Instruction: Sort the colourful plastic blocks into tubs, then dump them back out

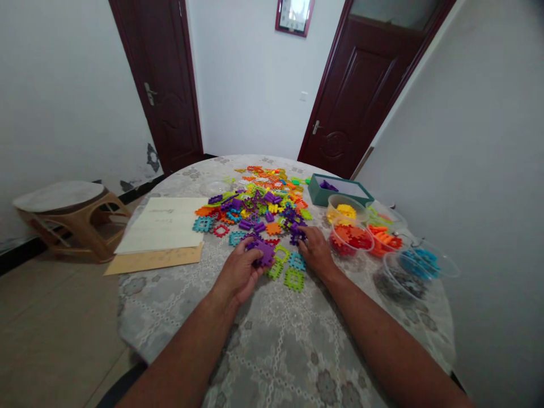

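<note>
My left hand is closed on a purple interlocking plastic piece, flat with a toothed edge, at the near side of a heap. My right hand has its fingers curled at the purple pieces on the heap's right side; it seems to pinch one of them. The heap mixes purple, orange, green, blue, yellow and red toothed pieces. Between my hands lie a green square frame piece and a blue one.
On the right stand clear tubs of sorted pieces: yellow, red, orange, blue and grey. Behind them is a green box with purple pieces inside. Paper sheets lie left; a stool stands beyond the table.
</note>
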A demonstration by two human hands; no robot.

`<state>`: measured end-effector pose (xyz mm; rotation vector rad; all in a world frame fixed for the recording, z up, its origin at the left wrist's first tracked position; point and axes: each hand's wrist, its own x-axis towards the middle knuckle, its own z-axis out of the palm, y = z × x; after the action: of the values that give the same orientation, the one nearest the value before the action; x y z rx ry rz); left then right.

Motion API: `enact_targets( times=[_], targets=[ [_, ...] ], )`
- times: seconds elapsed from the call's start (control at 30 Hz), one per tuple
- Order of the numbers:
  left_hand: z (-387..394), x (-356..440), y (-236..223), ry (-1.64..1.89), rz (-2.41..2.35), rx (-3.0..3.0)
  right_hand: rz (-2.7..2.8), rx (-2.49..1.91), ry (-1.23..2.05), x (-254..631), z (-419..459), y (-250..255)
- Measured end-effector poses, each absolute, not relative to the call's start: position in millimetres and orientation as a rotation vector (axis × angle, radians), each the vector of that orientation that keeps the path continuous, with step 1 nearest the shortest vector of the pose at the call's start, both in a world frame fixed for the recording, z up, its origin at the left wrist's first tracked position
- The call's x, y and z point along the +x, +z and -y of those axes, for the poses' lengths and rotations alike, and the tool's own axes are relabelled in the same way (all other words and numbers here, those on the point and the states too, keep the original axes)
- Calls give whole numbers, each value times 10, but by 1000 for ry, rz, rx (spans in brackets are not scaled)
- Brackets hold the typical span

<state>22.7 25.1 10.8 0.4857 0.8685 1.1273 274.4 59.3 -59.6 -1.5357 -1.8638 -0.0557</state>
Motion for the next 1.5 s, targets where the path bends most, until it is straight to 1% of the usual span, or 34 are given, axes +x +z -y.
enact_targets(
  times=[0.2,0.3,0.47,0.53,0.63,0.77,0.83,0.93,1.1,1.27,1.5],
  targets=[
    [-264,236,95,1155,-881,472,1513,-1572,244,2644,-460,-460],
    [-266,259,76,1162,-890,538,1396,-1559,468,2507,-361,-395],
    [-198,275,109,1347,-1104,889,1216,-1390,1037,2185,-210,-322],
    [-143,273,139,1430,-1144,1044,1146,-1296,1203,2085,-168,-307],
    [-75,279,145,1502,-1084,1300,1038,-1161,1402,2008,-121,-281],
    [-73,303,55,1379,-924,1671,842,-933,1690,2010,-87,-218],
    [-96,312,0,1297,-881,1752,749,-836,1790,2027,-81,-188],
    [-122,315,-50,1259,-886,1739,698,-783,1861,2044,-78,-178],
    [-109,303,-56,1207,-870,1753,843,-802,1847,2061,-72,-220],
    [-91,304,-75,1216,-864,1663,867,-777,1875,2101,-76,-214],
    [-138,283,-137,1146,-816,1870,858,-794,1879,2081,-77,-224]
  ],
)
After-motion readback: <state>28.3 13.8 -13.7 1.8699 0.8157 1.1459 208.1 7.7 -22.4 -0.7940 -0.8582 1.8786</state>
